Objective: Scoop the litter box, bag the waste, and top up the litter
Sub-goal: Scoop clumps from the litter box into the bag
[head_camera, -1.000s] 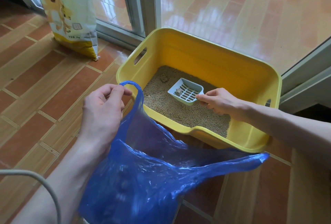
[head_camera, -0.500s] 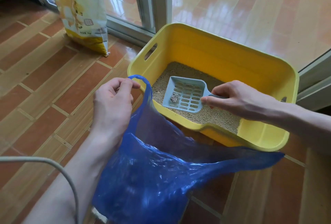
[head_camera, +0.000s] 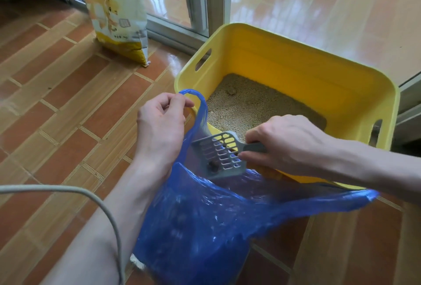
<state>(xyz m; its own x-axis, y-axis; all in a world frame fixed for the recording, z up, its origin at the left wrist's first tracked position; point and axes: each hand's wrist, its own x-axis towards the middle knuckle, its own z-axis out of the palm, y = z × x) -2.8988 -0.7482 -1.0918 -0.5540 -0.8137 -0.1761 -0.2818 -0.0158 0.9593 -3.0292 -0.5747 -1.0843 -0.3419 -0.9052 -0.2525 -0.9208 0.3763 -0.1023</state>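
Right hand (head_camera: 287, 145) gripping slotted litter scoop (head_camera: 219, 154) tilted over blue plastic bag (head_camera: 205, 221), left hand (head_camera: 161, 125) pinching bag handle (head_camera: 193, 95), yellow litter box (head_camera: 319, 84) behind.

The slotted grey plastic scoop (head_camera: 219, 154) sits over the mouth of the crinkled blue plastic bag (head_camera: 205, 223), in front of the yellow plastic litter box (head_camera: 296, 79), with the printed paper litter sack (head_camera: 116, 13) standing behind and to the left on the tiled floor (head_camera: 57, 102).

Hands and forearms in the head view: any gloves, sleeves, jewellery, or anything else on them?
Left hand and right hand are bare: no gloves, rings or watch visible. Both forearms are uncovered as far as the frame shows; no sleeves in view. A grey cable crosses in front of the left forearm.
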